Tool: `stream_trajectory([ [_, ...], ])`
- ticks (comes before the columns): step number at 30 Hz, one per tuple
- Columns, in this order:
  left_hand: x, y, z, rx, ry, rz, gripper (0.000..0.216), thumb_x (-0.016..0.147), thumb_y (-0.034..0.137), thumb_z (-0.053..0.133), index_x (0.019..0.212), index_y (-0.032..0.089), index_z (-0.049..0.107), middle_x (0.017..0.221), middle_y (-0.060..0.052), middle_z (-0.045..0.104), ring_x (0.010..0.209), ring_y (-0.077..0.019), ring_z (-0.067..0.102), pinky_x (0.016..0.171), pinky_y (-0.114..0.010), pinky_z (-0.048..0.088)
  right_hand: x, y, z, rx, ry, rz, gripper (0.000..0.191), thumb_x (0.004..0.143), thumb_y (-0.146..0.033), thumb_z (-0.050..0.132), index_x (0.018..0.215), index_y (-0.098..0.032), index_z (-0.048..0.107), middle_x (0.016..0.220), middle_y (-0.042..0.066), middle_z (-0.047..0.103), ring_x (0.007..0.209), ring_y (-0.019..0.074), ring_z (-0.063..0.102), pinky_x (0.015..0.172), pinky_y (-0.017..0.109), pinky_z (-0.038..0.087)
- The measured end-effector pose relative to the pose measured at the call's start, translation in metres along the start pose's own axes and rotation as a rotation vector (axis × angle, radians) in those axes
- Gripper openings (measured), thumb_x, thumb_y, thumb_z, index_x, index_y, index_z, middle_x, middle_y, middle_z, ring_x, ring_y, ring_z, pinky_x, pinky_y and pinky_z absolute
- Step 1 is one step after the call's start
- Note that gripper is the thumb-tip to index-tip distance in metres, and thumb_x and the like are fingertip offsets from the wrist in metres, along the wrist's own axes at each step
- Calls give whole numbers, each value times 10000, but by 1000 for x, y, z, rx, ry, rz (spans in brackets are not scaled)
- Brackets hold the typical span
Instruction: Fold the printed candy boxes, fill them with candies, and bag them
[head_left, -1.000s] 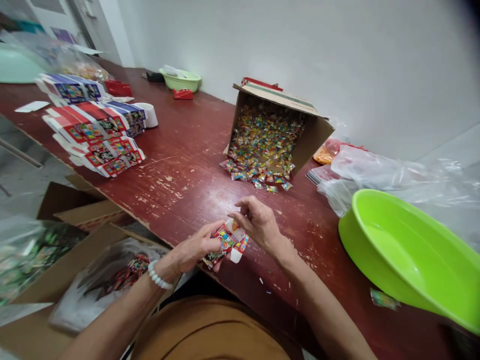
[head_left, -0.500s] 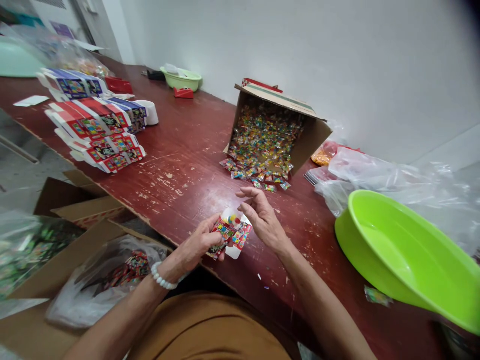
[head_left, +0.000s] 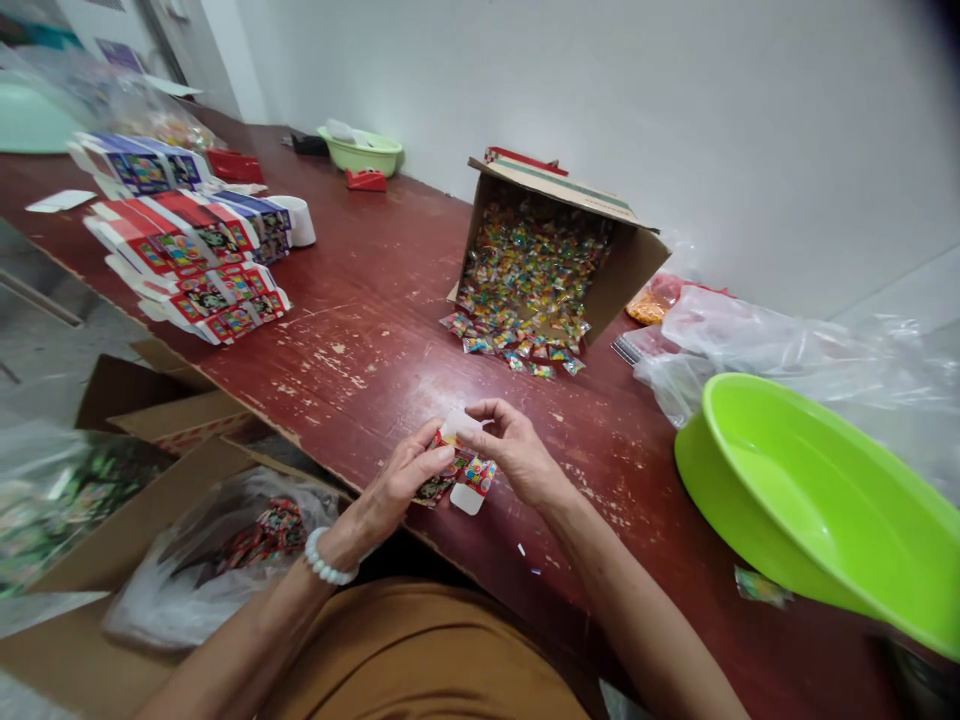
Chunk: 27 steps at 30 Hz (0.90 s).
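Note:
My left hand is wrapped round a small printed candy box in red and black, just above the table's near edge. One white flap of the box sticks out at its lower side. My right hand reaches in from the right, thumb and fingertips closed on a pale flap at the box's upper end. The fingers partly hide the box, and its contents do not show. Beyond my hands, small wrapped candies spill onto the table from a carton lying on its side.
Flattened printed boxes are stacked at the left, with a white cup beside them. A large green basin stands at the right before plastic bags. Below the table edge, an open carton holds a bag of red packets.
My right hand has moved left onto the box and closed on its upper flap. Colourful contents that showed at the open end are now covered. The left hand keeps its hold.

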<state>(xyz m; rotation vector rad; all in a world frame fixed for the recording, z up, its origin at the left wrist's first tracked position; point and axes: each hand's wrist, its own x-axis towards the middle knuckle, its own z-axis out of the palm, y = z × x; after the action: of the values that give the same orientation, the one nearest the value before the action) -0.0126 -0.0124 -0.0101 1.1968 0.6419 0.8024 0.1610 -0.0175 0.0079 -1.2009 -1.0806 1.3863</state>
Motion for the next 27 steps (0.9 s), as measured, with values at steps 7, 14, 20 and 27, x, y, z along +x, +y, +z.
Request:
stream_trajectory([
  [7,4,-4,5,-8,42,-87,472,912,524,561,1199,157,637,795,-64,710,596,-176,627,434,-225,466,1,4,-2,153,-212,236,372,590,-270,809,917,-210,644,748,-31,615,598,109,539,510,207,398],
  [14,7,-5,5,-306,190,-182,490,812,453,619,1169,118,643,661,-38,697,440,-171,596,404,-273,506,1,5,-1,382,-194,250,483,580,-347,911,976,-193,681,842,-9,660,625,88,582,520,180,468],
  [20,6,-5,6,-342,210,-203,393,770,400,665,1061,137,645,653,-29,696,442,-163,593,407,-265,502,3,22,14,255,-95,116,376,604,-413,874,839,-203,669,710,-25,643,483,91,515,457,218,431],
  [27,4,3,-2,-494,96,-345,324,896,462,608,858,142,647,667,-61,692,477,-180,634,441,-288,540,-6,18,7,-349,-38,-473,171,863,-404,682,876,-261,775,883,48,739,794,199,659,776,349,530],
])
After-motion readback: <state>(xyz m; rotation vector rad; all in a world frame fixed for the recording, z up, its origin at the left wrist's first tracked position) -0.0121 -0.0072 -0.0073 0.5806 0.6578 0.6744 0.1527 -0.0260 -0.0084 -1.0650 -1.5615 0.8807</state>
